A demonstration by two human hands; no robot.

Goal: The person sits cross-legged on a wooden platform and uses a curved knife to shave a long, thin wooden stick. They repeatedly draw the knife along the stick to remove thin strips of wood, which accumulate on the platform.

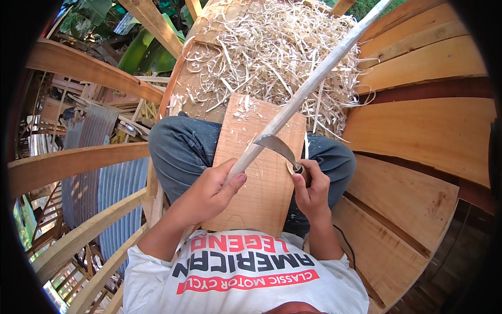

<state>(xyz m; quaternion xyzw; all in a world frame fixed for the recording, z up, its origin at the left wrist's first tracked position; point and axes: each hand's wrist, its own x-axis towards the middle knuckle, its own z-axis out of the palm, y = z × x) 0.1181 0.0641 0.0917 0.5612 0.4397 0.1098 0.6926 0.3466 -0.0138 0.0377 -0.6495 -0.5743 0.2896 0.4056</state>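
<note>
Left grip (212,188): closed around the near end of a pale, roughly shaved stick (308,90), thumb laid along its upper side. The stick runs from this grip forward and to the right, its far end well beyond both hands.

Right grip (314,193): clamped on the handle of a curved knife (280,145). The blade arcs from this grip forward and to the left, and its tip end meets the stick just ahead of the left grip.

Beneath and between the two grips, a flat rectangular wooden board (251,201) lies on the lap, with small chips scattered on its far part. Blue trousers (180,154), dusty in places, show on either side of it.

Well ahead of both grips, a large heap of curled shavings (277,57) covers much of a wooden surface. To the right of the right grip stand broad wooden planks (418,131); to the left of the left grip, wooden rails (78,159), with corrugated sheets (123,188) visible beyond them.
</note>
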